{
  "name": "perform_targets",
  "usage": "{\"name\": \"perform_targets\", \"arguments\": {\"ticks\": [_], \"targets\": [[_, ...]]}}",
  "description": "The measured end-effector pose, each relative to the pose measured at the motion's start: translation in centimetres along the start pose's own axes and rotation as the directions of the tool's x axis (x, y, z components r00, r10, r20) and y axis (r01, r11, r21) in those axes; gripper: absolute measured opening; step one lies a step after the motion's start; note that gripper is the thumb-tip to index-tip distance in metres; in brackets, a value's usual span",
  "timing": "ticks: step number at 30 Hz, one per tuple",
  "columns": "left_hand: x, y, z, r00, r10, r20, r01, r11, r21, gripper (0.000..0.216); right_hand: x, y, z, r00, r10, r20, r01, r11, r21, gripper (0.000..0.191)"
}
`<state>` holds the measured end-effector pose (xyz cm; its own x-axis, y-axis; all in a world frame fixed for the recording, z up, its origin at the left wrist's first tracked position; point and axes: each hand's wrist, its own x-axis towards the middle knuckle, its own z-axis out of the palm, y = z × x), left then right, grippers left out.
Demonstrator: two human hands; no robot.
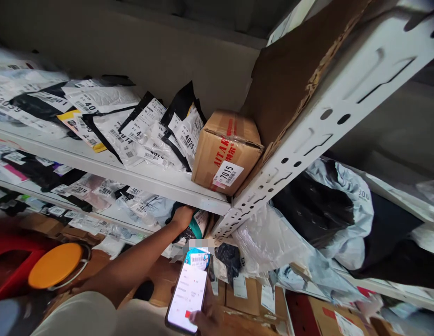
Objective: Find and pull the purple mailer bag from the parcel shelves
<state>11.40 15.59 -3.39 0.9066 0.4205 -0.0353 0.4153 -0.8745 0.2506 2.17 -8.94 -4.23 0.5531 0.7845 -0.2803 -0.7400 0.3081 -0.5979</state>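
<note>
My left arm reaches into the middle shelf, where my left hand is closed on a parcel with teal and black wrapping and a white label. Its fingertips are partly hidden. My right hand holds a smartphone upright at the bottom of the view, its thumb over the lower screen near a red button. The lit screen shows a blue-edged barcode label at the top and lines of text on white. Directly above my left hand, a cardboard box marked 7015 stands on the upper shelf.
Several numbered mailing bags lean along the upper shelf. A perforated white post slants at the right, with large plastic-wrapped parcels beyond it. At the lower left is a round orange seat; cardboard boxes stand below.
</note>
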Motion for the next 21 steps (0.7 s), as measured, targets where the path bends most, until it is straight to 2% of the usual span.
{"name": "perform_targets", "arguments": {"ticks": [3,6,14,21], "targets": [[0.1,-0.3,0.3,1.0,-0.012,-0.012,0.012,1.0,-0.003,0.029,-0.1,2.3,-1.0,1.0,-0.004,0.015,0.003,0.999,0.046,0.078],[0.3,-0.5,0.5,1.0,-0.013,-0.014,0.013,1.0,-0.011,0.027,-0.8,3.0,-0.8,1.0,0.023,0.021,-0.025,0.996,0.085,0.075],[0.3,-0.7,0.5,1.0,-0.011,-0.015,0.01,1.0,-0.014,0.031,-1.9,0.8,0.7,0.993,0.119,0.016,-0.12,0.991,0.059,0.094],[0.2,-0.6,0.2,0.999,-0.014,-0.029,0.015,1.0,0.013,0.033,-2.0,0.4,1.0,0.995,0.092,-0.036,-0.088,0.992,0.085,0.081]]}}
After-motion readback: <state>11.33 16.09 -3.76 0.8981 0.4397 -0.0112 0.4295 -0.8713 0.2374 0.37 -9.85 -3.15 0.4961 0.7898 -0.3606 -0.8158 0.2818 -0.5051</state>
